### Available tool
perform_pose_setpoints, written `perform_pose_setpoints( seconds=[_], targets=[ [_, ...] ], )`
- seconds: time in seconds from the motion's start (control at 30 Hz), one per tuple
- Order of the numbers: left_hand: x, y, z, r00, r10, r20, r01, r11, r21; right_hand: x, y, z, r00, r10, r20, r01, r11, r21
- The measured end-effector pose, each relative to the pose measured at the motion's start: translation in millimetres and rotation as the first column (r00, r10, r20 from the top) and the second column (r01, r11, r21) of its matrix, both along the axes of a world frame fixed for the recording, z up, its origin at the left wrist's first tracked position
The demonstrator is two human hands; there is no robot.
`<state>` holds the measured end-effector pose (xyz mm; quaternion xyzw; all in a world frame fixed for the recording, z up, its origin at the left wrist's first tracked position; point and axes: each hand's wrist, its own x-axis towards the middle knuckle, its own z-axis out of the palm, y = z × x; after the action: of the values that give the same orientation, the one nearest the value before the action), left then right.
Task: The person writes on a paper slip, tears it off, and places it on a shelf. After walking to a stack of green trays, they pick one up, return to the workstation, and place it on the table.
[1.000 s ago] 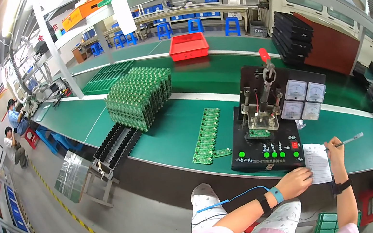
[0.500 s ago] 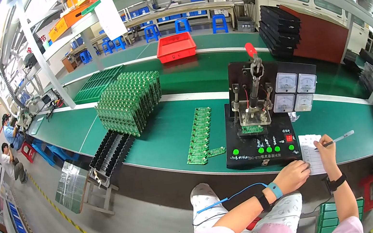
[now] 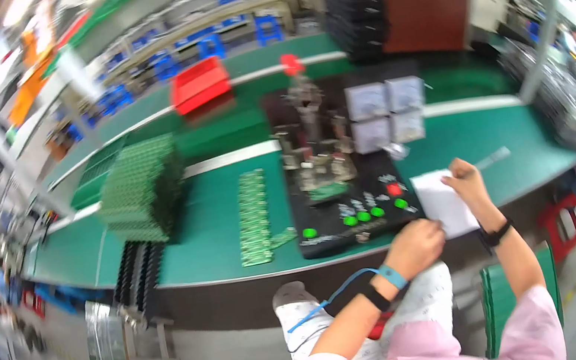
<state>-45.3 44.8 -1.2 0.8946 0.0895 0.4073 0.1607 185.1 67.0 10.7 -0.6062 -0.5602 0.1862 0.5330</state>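
Note:
My right hand (image 3: 464, 180) is closed on a pen (image 3: 495, 157), whose pale end sticks out to the right. It is over the upper right part of a white sheet of paper (image 3: 448, 201) at the bench's front edge. My left hand (image 3: 419, 244), fingers curled, is at the sheet's lower left edge; blur hides the exact grip. Left of the paper stands a black test fixture (image 3: 325, 223) with green buttons, a red-handled toggle clamp (image 3: 292, 65) and several dial meters (image 3: 387, 113). Under its clamp lies a green circuit board (image 3: 327, 192).
Left of the fixture lies a strip of green circuit boards (image 3: 253, 219), with a small board (image 3: 283, 237) beside it. Farther left, a block of stacked boards (image 3: 139, 188) adjoins a black slotted rack (image 3: 139, 275). A red bin (image 3: 201, 86) and black trays (image 3: 357, 22) stand behind.
The view has swung right and blurred, so the bench things appear farther left. My right hand, with the pen, has moved slightly up the sheet. My left hand stays by its lower left edge.

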Motion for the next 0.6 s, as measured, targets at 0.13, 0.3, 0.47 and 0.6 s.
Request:
perform_pose_setpoints(
  seconds=[0.13, 0.3, 0.47, 0.6],
  targets=[
    [-11.4, 2.7, 10.0, 0.994, 0.103, 0.023, -0.104, 0.994, 0.016, -48.7, 3.2, 24.7, 0.995, 0.036, -0.093, -0.041, 0.997, -0.061],
    [-1.8, -4.3, 8.0, 0.997, 0.076, 0.02, -0.076, 0.997, -0.004, -40.8, -1.5, 11.8, 0.999, -0.015, -0.04, 0.016, 0.999, 0.038],
    [1.0, -5.5, 8.1, 0.997, 0.069, 0.029, -0.068, 0.998, -0.01, -36.0, -9.5, 9.0, 0.997, -0.076, -0.004, 0.076, 0.997, -0.006],
    [0.7, -4.2, 9.0, 0.997, 0.075, 0.018, -0.075, 0.997, -0.012, -38.1, -6.4, 7.9, 0.997, -0.083, 0.001, 0.083, 0.995, -0.047]
  ],
)
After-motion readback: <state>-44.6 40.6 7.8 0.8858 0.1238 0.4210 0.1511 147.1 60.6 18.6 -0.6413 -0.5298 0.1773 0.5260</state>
